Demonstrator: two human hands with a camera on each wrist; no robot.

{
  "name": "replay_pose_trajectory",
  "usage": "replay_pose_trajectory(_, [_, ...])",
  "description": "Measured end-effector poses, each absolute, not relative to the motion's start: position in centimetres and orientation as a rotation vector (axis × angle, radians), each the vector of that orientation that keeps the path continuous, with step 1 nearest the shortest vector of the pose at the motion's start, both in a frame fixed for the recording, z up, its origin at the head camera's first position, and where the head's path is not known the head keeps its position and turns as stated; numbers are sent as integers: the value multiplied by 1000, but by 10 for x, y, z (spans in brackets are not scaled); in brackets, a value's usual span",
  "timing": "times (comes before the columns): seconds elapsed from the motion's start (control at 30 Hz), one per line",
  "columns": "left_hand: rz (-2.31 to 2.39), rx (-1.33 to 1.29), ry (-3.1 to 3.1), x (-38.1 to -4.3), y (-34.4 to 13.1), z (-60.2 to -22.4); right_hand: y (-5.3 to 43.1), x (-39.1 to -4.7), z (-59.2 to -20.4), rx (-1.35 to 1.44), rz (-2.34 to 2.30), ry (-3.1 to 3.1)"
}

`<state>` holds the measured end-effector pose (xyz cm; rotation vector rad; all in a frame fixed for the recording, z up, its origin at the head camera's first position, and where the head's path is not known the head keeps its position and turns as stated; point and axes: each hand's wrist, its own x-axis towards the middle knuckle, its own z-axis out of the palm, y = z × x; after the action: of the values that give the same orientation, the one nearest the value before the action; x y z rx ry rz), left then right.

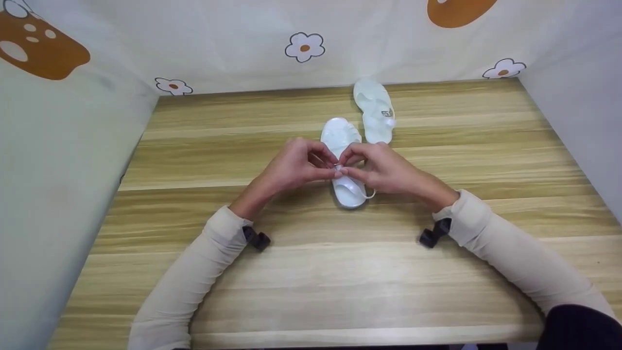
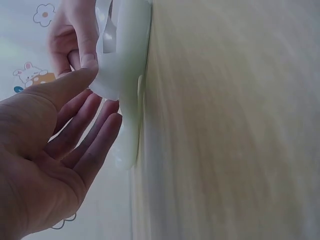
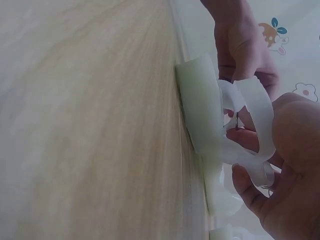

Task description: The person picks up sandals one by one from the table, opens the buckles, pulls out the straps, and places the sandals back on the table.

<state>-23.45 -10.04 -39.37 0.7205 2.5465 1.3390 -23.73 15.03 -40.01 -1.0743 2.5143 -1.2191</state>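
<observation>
A white sandal [image 1: 349, 199] lies sole down on the table, its toe end pointing away from me. Above its middle, my left hand [image 1: 294, 167] and right hand [image 1: 386, 167] meet fingertip to fingertip. Between thumb and index finger, each pinches the sandal's thin strap [image 3: 261, 120], which stands up in a loop in the right wrist view. In the left wrist view the other left fingers [image 2: 102, 145] spread loosely beside the sandal. Fingertips cover most of the strap's fastening. The second white sandal [image 1: 376, 124] lies just beyond, to the right, touched by neither hand.
The wood-grain table [image 1: 316, 272] reaches toward me and to both sides. A pale cloth wall [image 1: 233, 43] with flower prints rises along the back edge, and side walls flank the table. Small black cameras [image 1: 257, 239] sit on both wrists by the rolled beige sleeves.
</observation>
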Motion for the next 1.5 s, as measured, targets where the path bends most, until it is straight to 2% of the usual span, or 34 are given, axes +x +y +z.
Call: replay_pose_trajectory(1.5, [1358, 835, 2541, -237, -99, -402, 156, -242, -400, -1068, -1211, 2431])
